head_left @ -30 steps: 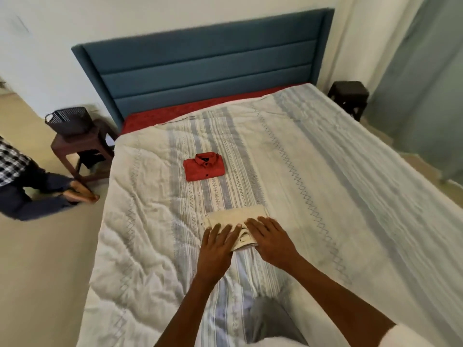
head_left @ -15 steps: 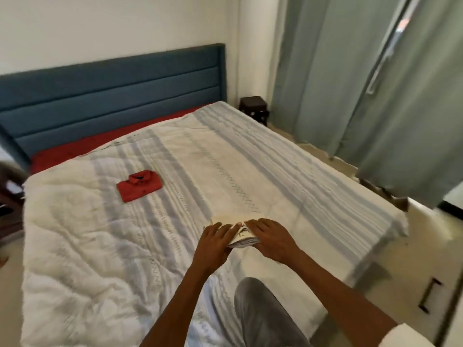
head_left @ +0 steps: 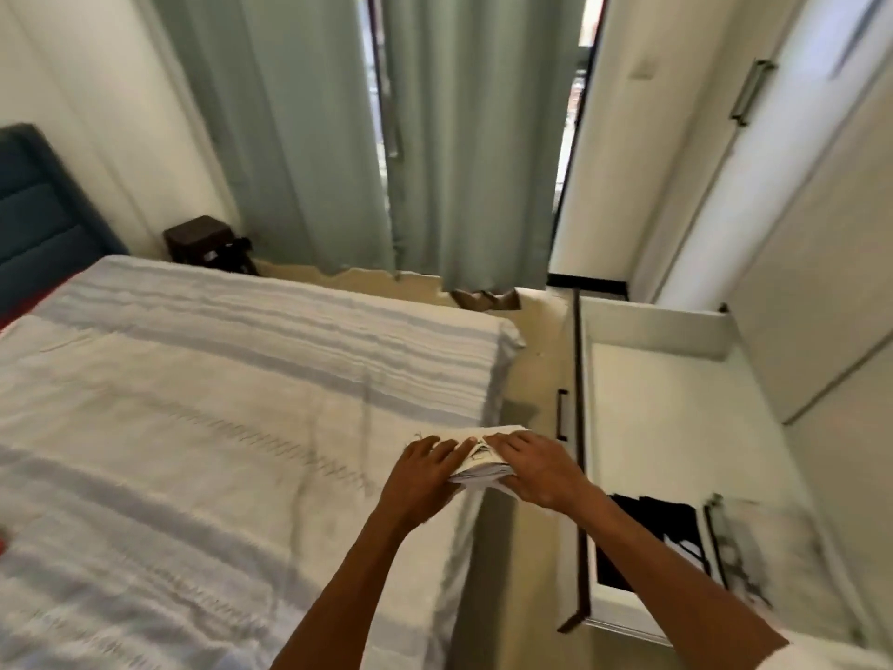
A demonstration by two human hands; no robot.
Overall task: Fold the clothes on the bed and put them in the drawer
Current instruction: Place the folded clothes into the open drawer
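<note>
I hold a folded cream garment (head_left: 483, 469) between both hands, lifted just off the bed (head_left: 193, 427) at its right edge. My left hand (head_left: 425, 473) grips its left side and my right hand (head_left: 536, 469) grips its right side, fingers on top and thumb underneath. To the right an open white drawer (head_left: 652, 403) stands pulled out, its dark front (head_left: 576, 379) facing the bed. A black garment (head_left: 642, 529) lies in the drawer's near end. A red sliver (head_left: 2, 544) at the left frame edge is probably the folded red shirt.
Grey-green curtains (head_left: 314, 137) hang behind the bed over a window. A dark stool (head_left: 203, 239) stands in the far corner by the blue headboard (head_left: 38, 210). White wardrobe doors (head_left: 797, 234) rise above the drawer. A narrow strip of floor (head_left: 536, 379) separates bed and drawer.
My view has swung right, from the headboard to the curtains and drawer. Both hands lifted the cream garment off the bed and carried it rightward to the bed's edge.
</note>
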